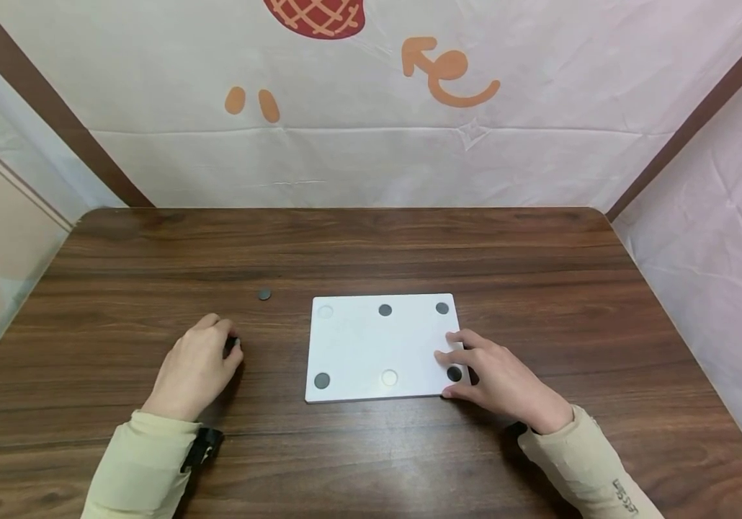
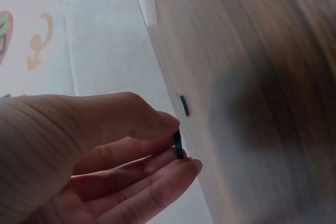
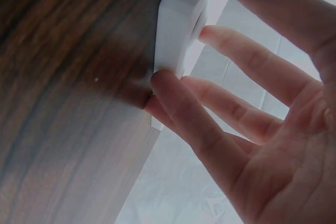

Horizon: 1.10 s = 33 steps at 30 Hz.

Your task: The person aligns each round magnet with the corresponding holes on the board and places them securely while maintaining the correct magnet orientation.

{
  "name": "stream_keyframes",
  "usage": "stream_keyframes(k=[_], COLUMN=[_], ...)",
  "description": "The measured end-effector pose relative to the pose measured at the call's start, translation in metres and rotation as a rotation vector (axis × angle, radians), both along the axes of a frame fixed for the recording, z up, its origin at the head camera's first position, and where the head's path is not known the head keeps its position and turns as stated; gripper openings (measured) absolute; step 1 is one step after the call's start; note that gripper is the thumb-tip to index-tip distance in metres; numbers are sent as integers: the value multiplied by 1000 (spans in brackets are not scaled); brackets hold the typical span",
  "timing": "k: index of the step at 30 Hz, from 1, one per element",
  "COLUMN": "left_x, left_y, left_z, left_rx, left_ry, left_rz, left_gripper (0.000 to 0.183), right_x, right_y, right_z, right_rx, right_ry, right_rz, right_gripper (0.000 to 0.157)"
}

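Note:
My left hand (image 1: 192, 371) is over the left part of the table. Between thumb and fingertips it pinches a small black disc (image 2: 178, 144), seen nearly edge-on in the left wrist view. A white rectangular board (image 1: 354, 346) lies flat in the middle, bearing several dark round discs (image 1: 385, 310) and two pale circles (image 1: 389, 377); whether these are recesses or discs I cannot tell. My right hand (image 1: 501, 378) touches the board's right end with spread fingers, the thumb at its front corner. One dark disc (image 1: 454, 374) shows between those fingers.
A loose dark disc (image 1: 264, 295) lies on the brown wooden table (image 1: 539, 267), between the left hand and the board's far left corner. Behind the table hangs a pale printed cloth (image 1: 358, 166); another cloth side (image 1: 721, 202) borders the right.

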<state>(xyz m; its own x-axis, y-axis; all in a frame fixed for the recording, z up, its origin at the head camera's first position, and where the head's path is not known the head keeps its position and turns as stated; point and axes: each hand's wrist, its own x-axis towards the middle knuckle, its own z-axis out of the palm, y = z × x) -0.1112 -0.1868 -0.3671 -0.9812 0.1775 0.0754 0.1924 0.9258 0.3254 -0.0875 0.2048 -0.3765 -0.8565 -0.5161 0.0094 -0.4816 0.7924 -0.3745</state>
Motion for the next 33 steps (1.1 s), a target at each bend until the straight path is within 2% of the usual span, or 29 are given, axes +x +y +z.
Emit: stream_keyframes(k=[8,18,33], left_x=[2,3,6], left_y=[19,38,61], left_z=[2,7,1], left_rx=[-5,17,35], left_ry=[60,124,147], left_rz=[-55,-91,-144], left_gripper=[13,11,9], right_x=[0,0,0], right_y=[1,1,0], right_z=[-1,0,0], right_rx=[-7,-2,-9], right_ry=[5,6,22], right_rz=[7,1,14], right_gripper=[42,42,42])
